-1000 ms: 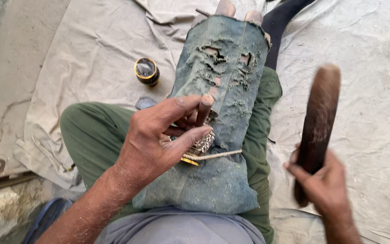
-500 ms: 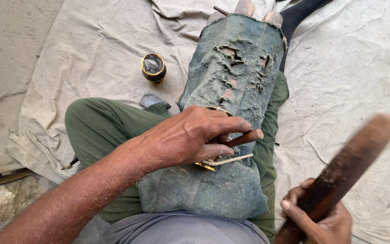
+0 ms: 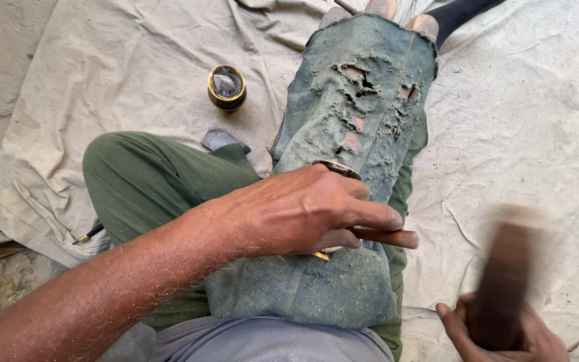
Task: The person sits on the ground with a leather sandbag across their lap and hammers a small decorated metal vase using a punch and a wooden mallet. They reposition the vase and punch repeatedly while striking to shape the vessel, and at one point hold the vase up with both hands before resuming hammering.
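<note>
My right hand [image 3: 504, 335] was lowest in frame, fingers wrapped tight round a dark wooden mallet [image 3: 504, 281]. The mallet was all blur, so can't say much abt its shape. It stood well apart from my left hand [image 3: 303, 211], off to the right over the drop cloth [image 3: 517, 134].

Left hand lay palm down on the worn green cloth [image 3: 350, 134] draped over my leg. Fingers were pressed together & pinching a thin wooden-handled tool [image 3: 387, 236], its end poking out right past my fingertips. A bit of gold-coloured metal [image 3: 319, 255] showed just under the hand, and a dark gold-edged ring-ish piece [image 3: 338, 168] peeked out above the knuckles. Couldn't tell if those were one object, hand covered the rest.

Green trousers [image 3: 149, 181] w/ my knee bent out to the left. Beside the knee sat a small dark shard [image 3: 219, 139] on the drop cloth. Further up stood a little round black & gold cup [image 3: 226, 87], upright. At the far top my toes [image 3: 380, 8] stuck out past the green cloth's edge.
</note>
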`<state>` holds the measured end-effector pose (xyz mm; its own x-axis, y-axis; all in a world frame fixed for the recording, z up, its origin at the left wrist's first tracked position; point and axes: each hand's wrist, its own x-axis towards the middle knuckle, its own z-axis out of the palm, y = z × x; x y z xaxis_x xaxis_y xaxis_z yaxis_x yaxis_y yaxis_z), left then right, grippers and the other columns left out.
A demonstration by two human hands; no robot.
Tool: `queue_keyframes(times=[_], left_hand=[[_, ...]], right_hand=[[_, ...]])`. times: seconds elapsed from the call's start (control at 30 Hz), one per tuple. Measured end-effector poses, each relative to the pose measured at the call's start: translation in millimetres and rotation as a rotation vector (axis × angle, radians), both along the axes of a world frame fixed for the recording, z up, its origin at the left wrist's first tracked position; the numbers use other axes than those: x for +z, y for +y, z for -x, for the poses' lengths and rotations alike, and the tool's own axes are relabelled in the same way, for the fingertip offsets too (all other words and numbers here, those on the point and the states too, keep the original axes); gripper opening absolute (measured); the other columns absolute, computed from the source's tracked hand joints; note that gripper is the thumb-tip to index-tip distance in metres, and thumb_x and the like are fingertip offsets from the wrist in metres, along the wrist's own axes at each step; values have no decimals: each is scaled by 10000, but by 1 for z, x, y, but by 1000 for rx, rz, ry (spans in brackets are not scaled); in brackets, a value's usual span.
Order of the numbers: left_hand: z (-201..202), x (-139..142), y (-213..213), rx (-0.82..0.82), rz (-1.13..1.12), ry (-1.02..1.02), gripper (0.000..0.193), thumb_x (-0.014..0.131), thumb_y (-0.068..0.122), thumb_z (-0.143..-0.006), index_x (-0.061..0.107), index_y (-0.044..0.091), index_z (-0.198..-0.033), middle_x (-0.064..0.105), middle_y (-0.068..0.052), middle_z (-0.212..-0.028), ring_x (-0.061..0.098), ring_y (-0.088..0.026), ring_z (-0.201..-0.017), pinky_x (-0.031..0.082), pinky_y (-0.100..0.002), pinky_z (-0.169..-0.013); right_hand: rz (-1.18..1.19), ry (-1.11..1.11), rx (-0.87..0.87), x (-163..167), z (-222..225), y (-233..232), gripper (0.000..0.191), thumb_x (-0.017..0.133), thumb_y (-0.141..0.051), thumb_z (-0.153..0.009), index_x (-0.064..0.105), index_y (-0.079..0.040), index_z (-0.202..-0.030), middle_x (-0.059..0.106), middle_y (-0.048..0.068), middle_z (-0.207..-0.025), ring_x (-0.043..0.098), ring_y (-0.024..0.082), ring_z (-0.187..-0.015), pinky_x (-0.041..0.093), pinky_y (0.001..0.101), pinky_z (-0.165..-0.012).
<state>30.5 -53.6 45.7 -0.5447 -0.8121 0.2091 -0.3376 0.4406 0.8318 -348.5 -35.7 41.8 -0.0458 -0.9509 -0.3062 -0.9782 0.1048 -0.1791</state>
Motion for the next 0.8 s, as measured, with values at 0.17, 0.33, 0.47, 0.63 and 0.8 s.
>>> queue_keyframes(times=[0.17, 0.33, 0.47, 0.63, 0.8], left_hand=[[5, -4, -7, -22, -20, -9, 597, 819, 205, -782, 624, 163, -1345, 750, -90, -994, 742, -301, -920, 591, -437, -773], [4, -4, -5, 4, -65, 51, 550, 807, 197, -811, 635, 167, -1332, 762, -68, -972, 755, -268, -879, 602, -420, -773], [-1, -7, 4, 93, -54, 148, 495, 804, 157, -852, 629, 121, -1313, 756, -81, -949, 756, -265, -871, 594, -422, -778], [2, -16, 6, 135, 60, 123, 534, 811, 147, -834, 609, 86, -1325, 728, -118, -920, 726, -311, -856, 579, -426, -726], [3, -22, 8, 149, 6, 187, 520, 809, 142, -856, 621, 83, -1338, 733, -113, -944, 744, -288, -881, 596, -414, -749]], right_hand=[[-38, 52, 83, -18, 8, 10, 362, 971, -304, -647, 732, -108, -835, 711, 45, -677, 716, 192, -623, 584, 388, -762], [-164, 172, -35, -22, 21, 9, 287, 928, -313, -747, 745, -133, -876, 690, 28, -707, 705, 177, -654, 634, 360, -789], [-83, -121, 17, -18, 28, -5, 262, 881, -249, -804, 679, -83, -817, 719, 57, -671, 704, 188, -633, 615, 365, -807], [33, -221, -21, 0, 19, -12, 437, 909, -234, -713, 682, -63, -1045, 709, 93, -763, 763, 170, -684, 632, 355, -715], [-101, 187, 183, 15, 18, -31, 400, 995, -260, -667, 748, -98, -936, 732, 54, -813, 733, 168, -768, 646, 340, -805]])
